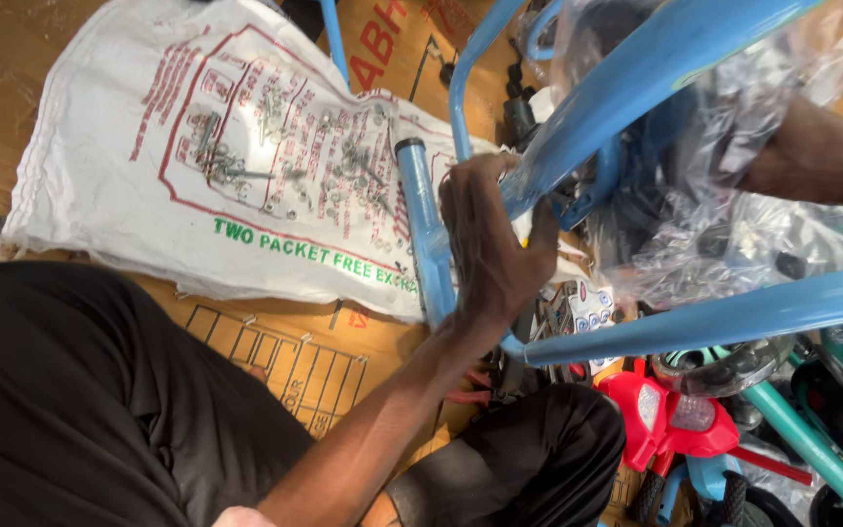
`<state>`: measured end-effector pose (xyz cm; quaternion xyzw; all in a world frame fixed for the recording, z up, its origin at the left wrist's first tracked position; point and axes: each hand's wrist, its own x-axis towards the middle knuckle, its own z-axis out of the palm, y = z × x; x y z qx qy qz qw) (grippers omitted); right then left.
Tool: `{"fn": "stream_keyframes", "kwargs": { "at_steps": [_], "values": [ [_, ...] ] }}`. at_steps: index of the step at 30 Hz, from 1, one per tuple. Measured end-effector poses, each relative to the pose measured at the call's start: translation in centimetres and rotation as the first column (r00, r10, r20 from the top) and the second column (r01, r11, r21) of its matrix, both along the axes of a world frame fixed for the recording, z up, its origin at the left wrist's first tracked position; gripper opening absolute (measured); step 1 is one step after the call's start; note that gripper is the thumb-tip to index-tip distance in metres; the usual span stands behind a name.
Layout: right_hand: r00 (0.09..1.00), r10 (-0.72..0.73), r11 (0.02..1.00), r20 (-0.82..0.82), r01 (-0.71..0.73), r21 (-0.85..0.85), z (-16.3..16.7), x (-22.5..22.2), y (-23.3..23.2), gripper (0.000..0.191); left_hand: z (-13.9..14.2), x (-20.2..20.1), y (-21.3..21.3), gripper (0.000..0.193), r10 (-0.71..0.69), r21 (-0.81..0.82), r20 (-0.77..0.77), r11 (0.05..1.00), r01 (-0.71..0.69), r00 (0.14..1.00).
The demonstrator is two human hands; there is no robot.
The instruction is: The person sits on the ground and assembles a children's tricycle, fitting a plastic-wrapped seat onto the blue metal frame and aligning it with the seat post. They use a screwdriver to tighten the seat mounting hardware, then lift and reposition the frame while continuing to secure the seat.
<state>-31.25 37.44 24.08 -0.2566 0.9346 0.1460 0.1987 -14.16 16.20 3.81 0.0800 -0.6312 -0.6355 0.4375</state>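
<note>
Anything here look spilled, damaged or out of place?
Loose screws and bolts lie scattered across the white sack rather than in a container. Clear plastic wrap hangs torn around the blue frame.

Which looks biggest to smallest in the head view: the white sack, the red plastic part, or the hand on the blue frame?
1. white sack
2. left hand on the blue frame
3. red plastic part, though these last two look close

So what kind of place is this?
Probably a workshop floor where children's tricycles get put together. The left hand rests on a blue metal frame, loose screws and bolts lie spread on a white sack, and red and teal toy-bike parts sit nearby.
</note>
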Motion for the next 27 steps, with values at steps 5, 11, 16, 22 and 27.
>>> {"fn": "stream_keyframes", "kwargs": {
  "at_steps": [5,11,16,22,27],
  "values": [
    [0.985,-0.137,0.990,-0.110,0.131,-0.059,-0.7,1.4,0.1,0.032,-0.4,1.8,1.6,0.039,-0.344,0.075,-0.064,0.935,0.348,0.937],
    [0.958,-0.278,0.943,0.067,0.285,-0.171,-0.5,2.1,-2.1,0.021,0.4,0.0,2.0,0.052,-0.384,0.014,-0.123,0.921,0.388,0.915],
    [0.989,-0.148,0.988,-0.013,0.147,-0.054,0.0,2.5,-1.6,0.013,0.0,-0.7,2.0,0.042,-0.414,-0.014,-0.101,0.910,0.415,0.905],
    [0.978,-0.201,0.971,-0.063,0.190,-0.144,-0.3,3.2,-0.9,0.012,-0.1,-0.7,3.2,0.043,-0.326,0.038,-0.128,0.942,0.333,0.937],
    [0.978,-0.182,0.977,-0.103,0.167,-0.133,-0.2,3.7,-1.6,0.022,-0.1,-0.4,2.9,0.043,-0.370,0.079,-0.107,0.922,0.379,0.923]
  ]
}}
